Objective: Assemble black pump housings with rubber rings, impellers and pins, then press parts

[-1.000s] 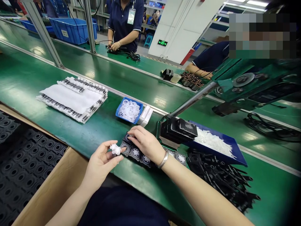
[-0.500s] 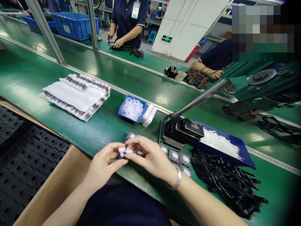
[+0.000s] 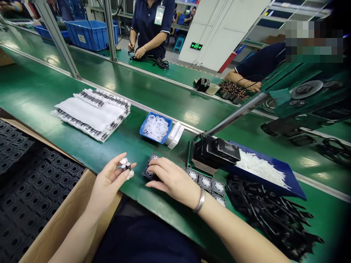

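My left hand (image 3: 108,182) is closed, its fingertips and thumb pinching a few small white parts with dark bands (image 3: 126,168) above the bench's near edge. To its right, my right hand (image 3: 171,179) reaches down with bent fingers over a small black square fan (image 3: 150,172) with a white swirl centre. Index finger and thumb lie on either side of that fan, and the palm hides part of what is beneath. More such fans (image 3: 205,181) stand in rows right of my wrist.
A stack of white sheets edged with dark-banded parts (image 3: 90,113) lies left. Further right are a blue bin of white rings (image 3: 155,128), black blocks (image 3: 215,151), a blue tray of white pieces (image 3: 297,188) and black moulded parts (image 3: 268,215). A carton of black trays (image 3: 30,186) stands lower left. Co-workers sit across.
The hands were together on small white parts. My left hand has drawn left and still holds them; my right hand has let go and come down on the fan. The view has shifted slightly.
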Motion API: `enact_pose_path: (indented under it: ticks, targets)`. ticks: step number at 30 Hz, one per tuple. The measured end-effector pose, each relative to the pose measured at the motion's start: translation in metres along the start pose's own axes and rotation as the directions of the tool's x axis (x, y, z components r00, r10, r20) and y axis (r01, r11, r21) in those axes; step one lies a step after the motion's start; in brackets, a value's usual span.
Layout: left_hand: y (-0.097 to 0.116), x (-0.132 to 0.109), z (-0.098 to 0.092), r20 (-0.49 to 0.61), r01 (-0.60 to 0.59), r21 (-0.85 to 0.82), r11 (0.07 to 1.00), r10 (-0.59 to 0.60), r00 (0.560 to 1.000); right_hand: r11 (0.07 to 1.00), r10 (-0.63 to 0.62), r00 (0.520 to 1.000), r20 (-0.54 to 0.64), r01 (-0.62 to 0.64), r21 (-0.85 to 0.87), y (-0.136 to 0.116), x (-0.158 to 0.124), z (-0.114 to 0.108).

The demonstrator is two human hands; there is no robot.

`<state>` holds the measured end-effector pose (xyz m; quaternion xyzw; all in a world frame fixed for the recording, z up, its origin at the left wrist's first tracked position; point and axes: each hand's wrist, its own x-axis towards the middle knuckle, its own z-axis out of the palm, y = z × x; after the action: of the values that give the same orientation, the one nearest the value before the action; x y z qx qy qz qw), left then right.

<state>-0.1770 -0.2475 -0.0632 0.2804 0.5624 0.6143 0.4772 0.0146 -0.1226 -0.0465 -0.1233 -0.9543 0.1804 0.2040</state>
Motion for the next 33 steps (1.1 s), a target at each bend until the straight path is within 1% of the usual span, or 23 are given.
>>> enact_pose_path:
  ticks: [2, 4, 5, 7, 8, 9, 10, 11, 13, 14, 16, 18, 20, 21, 23, 24, 25, 26, 27, 28, 29, 31, 33]
  targets:
    - [0.004, 0.004, -0.004, -0.011, -0.030, 0.044, 0.999, 0.031, 0.999, 0.999, -0.005, 1.000, -0.026, 0.004, -0.044, -0.003, 0.001, -0.012]
    - [0.013, 0.015, -0.013, -0.038, -0.116, 0.122, 0.986, 0.122, 0.992, 0.998, 0.008, 0.992, -0.125, -0.016, -0.062, -0.007, -0.001, -0.027]
    - [0.019, 0.024, -0.019, -0.057, -0.184, 0.179, 0.966, 0.197, 0.979, 0.997, 0.019, 0.985, -0.171, -0.031, -0.069, -0.009, -0.004, -0.035]
    - [0.037, 0.049, -0.036, -0.107, -0.318, 0.362, 0.876, 0.378, 0.920, 0.994, 0.046, 0.972, -0.230, -0.067, -0.086, -0.011, -0.013, -0.047]
    - [0.047, 0.065, -0.045, -0.124, -0.354, 0.497, 0.792, 0.468, 0.875, 0.992, 0.059, 0.968, -0.244, -0.085, -0.095, -0.012, -0.019, -0.051]
    - [0.058, 0.082, -0.054, -0.138, -0.341, 0.650, 0.679, 0.547, 0.826, 0.990, 0.070, 0.966, -0.250, -0.099, -0.104, -0.012, -0.026, -0.054]
    - [0.069, 0.100, -0.062, -0.116, -0.277, 0.800, 0.533, 0.590, 0.799, 0.987, 0.079, 0.965, -0.249, -0.110, -0.113, -0.011, -0.033, -0.056]
    - [0.079, 0.119, -0.068, -0.076, -0.198, 0.907, 0.373, 0.607, 0.791, 0.985, 0.086, 0.965, -0.246, -0.119, -0.125, -0.011, -0.040, -0.057]
    - [0.096, 0.153, -0.075, -0.039, -0.135, 0.962, 0.239, 0.604, 0.796, 0.980, 0.101, 0.965, -0.241, -0.138, -0.142, -0.009, -0.055, -0.059]
    - [0.102, 0.168, -0.077, -0.026, -0.117, 0.973, 0.201, 0.594, 0.804, 0.977, 0.113, 0.963, -0.244, -0.152, -0.147, -0.009, -0.062, -0.061]
    - [0.110, 0.192, -0.075, -0.004, -0.105, 0.982, 0.160, 0.567, 0.823, 0.971, 0.153, 0.951, -0.267, -0.195, -0.137, -0.007, -0.077, -0.065]
    - [0.114, 0.206, -0.071, 0.024, -0.103, 0.988, 0.118, 0.532, 0.846, 0.960, 0.222, 0.926, -0.304, -0.263, -0.101, -0.005, -0.093, -0.070]
    - [0.117, 0.212, -0.066, 0.058, -0.118, 0.989, 0.088, 0.500, 0.864, 0.936, 0.306, 0.885, -0.352, -0.347, -0.059, -0.001, -0.110, -0.074]
    - [0.117, 0.212, -0.062, 0.073, -0.126, 0.989, 0.075, 0.497, 0.865, 0.919, 0.347, 0.857, -0.382, -0.392, -0.044, 0.001, -0.119, -0.076]
    - [0.116, 0.206, -0.049, 0.111, -0.155, 0.987, 0.037, 0.534, 0.838, 0.878, 0.415, 0.797, -0.439, -0.478, -0.037, 0.006, -0.136, -0.076]
    - [0.113, 0.198, -0.040, 0.147, -0.187, 0.982, 0.009, 0.582, 0.800, 0.857, 0.442, 0.774, -0.454, -0.514, -0.042, 0.008, -0.143, -0.075]
    - [0.107, 0.187, -0.029, 0.230, -0.269, 0.963, -0.023, 0.590, 0.774, 0.840, 0.463, 0.762, -0.454, -0.540, -0.049, 0.010, -0.149, -0.073]
    - [0.100, 0.172, -0.017, 0.335, -0.383, 0.923, -0.034, 0.560, 0.757, 0.832, 0.475, 0.764, -0.437, -0.551, -0.059, 0.011, -0.154, -0.070]
    - [0.091, 0.155, -0.003, 0.457, -0.520, 0.854, -0.015, 0.500, 0.736, 0.833, 0.480, 0.779, -0.404, -0.549, -0.070, 0.013, -0.158, -0.067]
    - [0.080, 0.137, 0.011, 0.592, -0.642, 0.767, 0.004, 0.381, 0.710, 0.839, 0.478, 0.800, -0.363, -0.538, -0.082, 0.014, -0.160, -0.063]
    - [0.067, 0.119, 0.025, 0.688, -0.723, 0.690, 0.013, 0.299, 0.662, 0.846, 0.474, 0.821, -0.319, -0.525, -0.094, 0.015, -0.160, -0.058]
    - [0.042, 0.088, 0.050, 0.798, -0.805, 0.594, -0.016, 0.137, 0.586, 0.853, 0.474, 0.847, -0.240, -0.509, -0.114, 0.018, -0.158, -0.048]
    - [0.020, 0.071, 0.067, 0.831, -0.830, 0.556, -0.037, 0.044, 0.555, 0.853, 0.484, 0.851, -0.204, -0.511, -0.107, 0.021, -0.154, -0.040]
